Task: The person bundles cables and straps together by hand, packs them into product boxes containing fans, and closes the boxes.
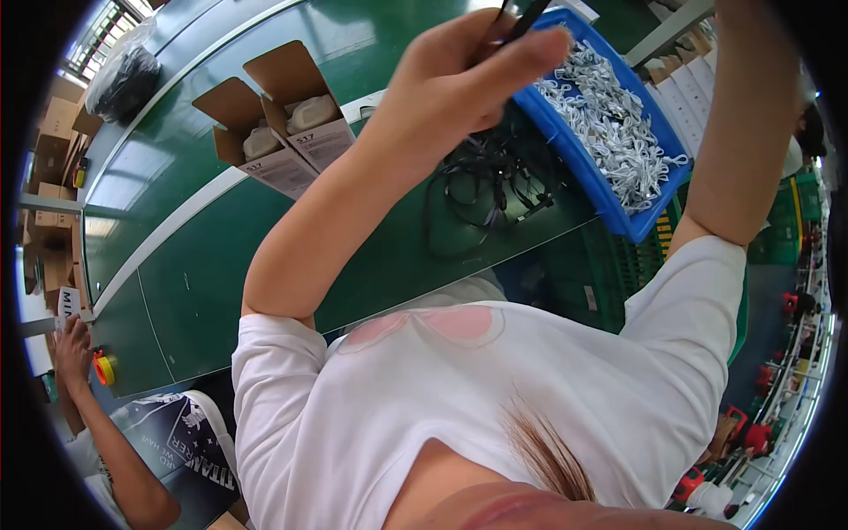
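At the top, my left hand (481, 71) is closed, thumb and fingers pinching a thin black strip-like piece (530, 18) that runs out of the frame; its exact kind does not show. Just beneath this hand, a tangle of black cables (495, 185) lies on the green table (389, 238). A blue tray (579, 168) full of bundled white cords (609, 115) stands close to its right. My right arm rises along the right side, and my right hand is beyond the top edge, out of sight.
Two open S17 cartons (305, 150), each with a wrapped item inside, stand on the table left of my arm. A green crate (640, 256) is under the blue tray. At lower left, another person's hand (72, 349) is by a yellow-orange tape roll (104, 367).
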Demonstrator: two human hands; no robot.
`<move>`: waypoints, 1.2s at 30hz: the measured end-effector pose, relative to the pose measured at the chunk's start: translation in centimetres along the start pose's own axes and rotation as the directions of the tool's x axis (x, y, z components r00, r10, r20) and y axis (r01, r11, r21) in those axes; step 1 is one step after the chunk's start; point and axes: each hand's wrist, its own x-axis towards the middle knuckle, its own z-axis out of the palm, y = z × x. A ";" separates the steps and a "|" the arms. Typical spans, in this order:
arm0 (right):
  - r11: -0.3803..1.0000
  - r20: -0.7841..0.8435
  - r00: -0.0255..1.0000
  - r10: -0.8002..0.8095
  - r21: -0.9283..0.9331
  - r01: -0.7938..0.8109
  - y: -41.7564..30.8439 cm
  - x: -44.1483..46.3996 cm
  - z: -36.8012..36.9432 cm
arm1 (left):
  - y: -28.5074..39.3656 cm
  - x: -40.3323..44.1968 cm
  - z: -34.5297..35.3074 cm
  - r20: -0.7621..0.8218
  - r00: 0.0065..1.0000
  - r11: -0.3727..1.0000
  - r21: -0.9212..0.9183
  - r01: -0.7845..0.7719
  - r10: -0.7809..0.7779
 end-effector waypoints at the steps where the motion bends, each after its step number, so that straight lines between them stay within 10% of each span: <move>1: 1.000 -0.074 0.997 0.015 -0.001 -0.015 -0.6 -1.3 -1.0 | -0.7 -0.8 -1.4 0.059 0.989 0.987 -0.095 -0.127 0.132; 2: 1.000 -0.147 0.989 0.028 -0.002 -0.028 -1.1 -2.5 -2.1 | -0.9 -1.8 -0.1 -0.250 0.941 0.974 0.039 -0.225 0.228; 5: 0.999 -0.289 0.956 0.050 0.002 -0.052 0.4 -7.4 -8.8 | -1.0 -4.2 -2.5 -0.494 0.701 0.856 0.240 -0.459 0.514; 9: 0.596 -0.194 0.696 0.691 -0.392 -0.701 13.1 -18.9 -2.5 | -0.7 -6.7 -3.8 -0.294 0.629 0.591 0.735 -0.333 0.720; 12: 0.150 -0.200 0.620 0.758 -0.873 -0.465 20.2 -26.9 -1.8 | -0.4 -7.0 -2.3 -0.189 0.675 0.564 0.726 -0.393 0.713; 14: 0.177 -0.223 0.592 0.774 -0.822 -0.541 20.2 -26.3 -2.0 | -0.3 -8.3 -1.8 -0.174 0.855 0.839 0.365 -0.405 0.488; 18: 0.219 -0.268 0.485 0.833 -0.644 -0.733 18.6 -24.8 -2.2 | -2.2 -10.8 -2.7 -0.153 0.929 0.941 0.056 -0.334 0.338; 22: 0.437 -0.381 0.407 0.830 -0.006 -0.899 17.3 -23.8 -1.8 | -3.3 -9.9 -1.1 -0.421 0.906 0.980 0.191 0.050 0.035; 30: 0.550 0.162 0.693 0.703 0.493 -0.674 4.6 -15.8 11.3 | -6.3 -8.4 -2.9 -0.402 0.901 0.911 0.411 0.016 0.166; 33: 0.496 0.168 0.660 0.732 0.533 -0.685 4.1 -14.2 13.8 | -6.4 -8.5 -2.4 -0.401 0.897 0.918 0.397 -0.010 0.184; 36: 0.861 -0.235 0.834 0.499 0.240 -0.448 5.3 -13.6 15.6 | -5.3 -9.8 -1.1 -0.435 0.889 0.729 0.654 0.202 0.145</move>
